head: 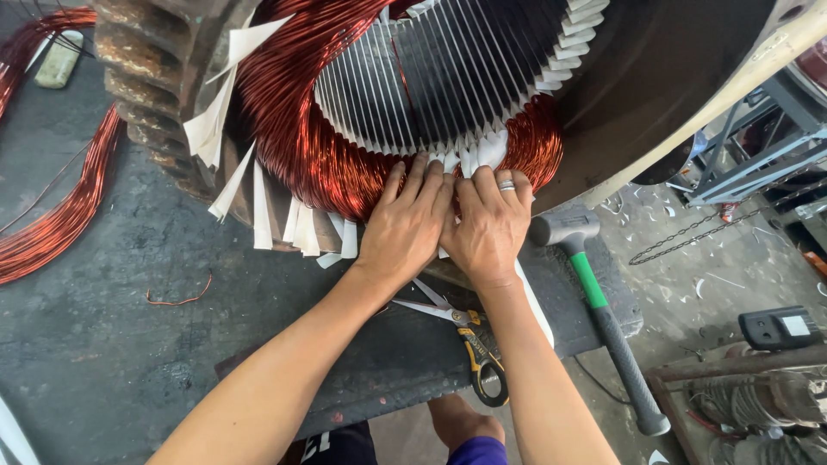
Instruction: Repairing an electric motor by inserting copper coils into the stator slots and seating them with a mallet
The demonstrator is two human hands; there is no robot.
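Observation:
A large motor stator (pixel 448 77) lies on its side, its slotted steel core ringed by copper windings (pixel 301 138). White insulation paper strips (pixel 258 207) stick out between the coils. My left hand (pixel 407 226) and my right hand (pixel 491 226) lie side by side, palms down, pressing on the copper coil bundle and the white paper wedges (pixel 482 155) at the lower rim of the core. The right hand wears a ring. Fingers of both hands are spread flat; neither hand grips a tool.
Scissors with yellow-black handles (pixel 469 340) lie on the dark bench (pixel 129 344) under my forearms. A mallet with a green-and-black handle (pixel 603 319) rests at the bench's right edge. Loose copper coils (pixel 60 215) lie at left. A chain, paper scraps and a black device (pixel 780 327) are on the floor.

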